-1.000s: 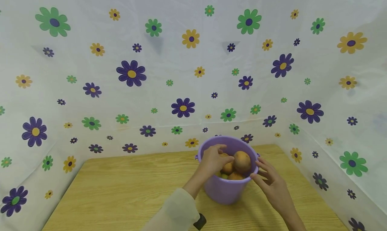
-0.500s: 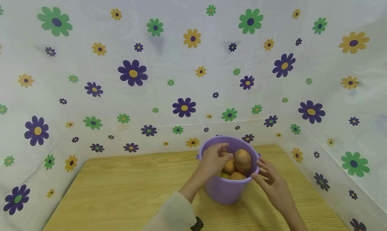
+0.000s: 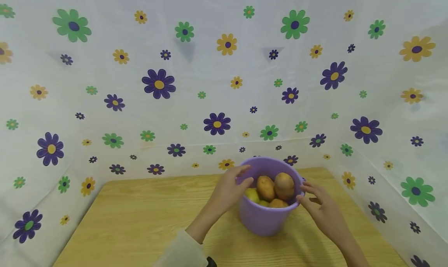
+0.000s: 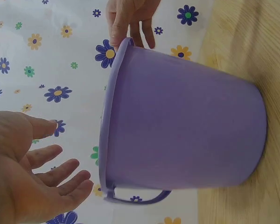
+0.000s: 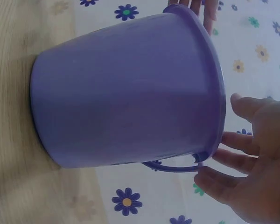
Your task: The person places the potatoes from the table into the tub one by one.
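A purple bucket (image 3: 263, 221) stands upright on the wooden table. Inside it lie two oval, orange-brown, potato-like pieces, one upright (image 3: 284, 186) and one beside it (image 3: 266, 188). A yellow-green round piece (image 3: 252, 196) and another orange-brown one (image 3: 278, 203) show lower down. My left hand (image 3: 229, 189) hovers by the bucket's left rim, thumb and fingers spread and nothing in them. In the left wrist view this hand (image 4: 35, 172) is apart from the rim. My right hand (image 3: 322, 206) has its fingertips at the right rim, near the handle (image 5: 172, 166), with loosely bent fingers.
The wooden table (image 3: 147, 216) extends to the left of the bucket. A white flower-print sheet (image 3: 189, 111) rises behind the table and along both sides. A dark band (image 3: 211, 262) shows beneath the left sleeve (image 3: 185, 249).
My left hand has moved left, from over the bucket's inside to its left rim, uncovering the pieces within. The right hand stays at the right rim. The head view has shifted slightly.
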`<state>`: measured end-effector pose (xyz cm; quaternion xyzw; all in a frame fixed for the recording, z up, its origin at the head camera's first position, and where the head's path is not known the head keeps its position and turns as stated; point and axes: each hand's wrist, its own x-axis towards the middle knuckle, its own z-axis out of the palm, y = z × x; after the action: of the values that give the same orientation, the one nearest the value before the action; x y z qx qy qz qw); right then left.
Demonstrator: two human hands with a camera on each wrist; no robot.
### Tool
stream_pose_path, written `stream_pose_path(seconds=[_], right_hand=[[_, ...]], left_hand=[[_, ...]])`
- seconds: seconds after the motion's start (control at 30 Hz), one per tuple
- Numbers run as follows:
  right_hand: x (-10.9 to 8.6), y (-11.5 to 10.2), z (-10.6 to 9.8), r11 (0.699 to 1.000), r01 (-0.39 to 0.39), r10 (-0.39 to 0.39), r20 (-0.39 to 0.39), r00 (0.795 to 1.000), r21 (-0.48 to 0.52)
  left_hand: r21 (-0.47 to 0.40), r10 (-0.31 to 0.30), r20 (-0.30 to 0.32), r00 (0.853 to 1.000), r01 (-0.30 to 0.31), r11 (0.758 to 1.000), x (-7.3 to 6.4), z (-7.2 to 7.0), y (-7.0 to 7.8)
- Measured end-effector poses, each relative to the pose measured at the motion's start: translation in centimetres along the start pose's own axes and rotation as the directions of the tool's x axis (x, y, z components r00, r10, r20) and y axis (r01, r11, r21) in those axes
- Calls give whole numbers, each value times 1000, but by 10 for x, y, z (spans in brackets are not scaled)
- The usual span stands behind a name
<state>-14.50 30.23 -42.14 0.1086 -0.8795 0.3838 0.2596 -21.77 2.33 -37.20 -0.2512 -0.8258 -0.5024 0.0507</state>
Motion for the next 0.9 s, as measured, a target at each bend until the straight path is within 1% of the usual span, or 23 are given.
stream_pose_path(seconds=[0.1, 0.2, 0.27, 0.33, 0.4, 0.47, 0.57, 0.67, 0.8, 0.9], right_hand=[[4, -5, -4, 998, 29, -28, 16, 999, -53], [9, -11, -6, 994, 74, -70, 63, 996, -74], [11, -16, -8, 989, 103, -91, 116, 989, -102], [13, -21, -9, 982, 131, -106, 178, 978, -138], [14, -25, -9, 969, 171, -127, 235, 964, -177], [15, -27, -8, 956, 210, -151, 272, 951, -204], [16, -28, -7, 930, 274, -201, 284, 938, -245], [16, -27, -8, 911, 297, -214, 289, 933, -286], [16, -22, -10, 894, 308, -212, 299, 930, -325], [14, -16, -12, 892, 307, -207, 304, 930, -332]], left_hand=[[64, 27, 3, 1000, -27, 998, -7, -10, -2], [154, 14, 21, 1000, -17, 988, -15, -20, -3], [229, 2, 35, 999, -10, 973, -21, -25, -2], [301, -5, 50, 999, -10, 953, -27, -30, -2], [371, 4, 63, 998, -27, 928, -33, -34, -2], [427, 18, 72, 997, -47, 903, -39, -38, -3], [497, 34, 81, 996, -70, 865, -46, -44, -5], [553, 37, 83, 996, -77, 829, -53, -51, -10], [605, 40, 71, 997, -75, 792, -62, -64, -21], [629, 43, 48, 998, -64, 775, -70, -76, -32]])
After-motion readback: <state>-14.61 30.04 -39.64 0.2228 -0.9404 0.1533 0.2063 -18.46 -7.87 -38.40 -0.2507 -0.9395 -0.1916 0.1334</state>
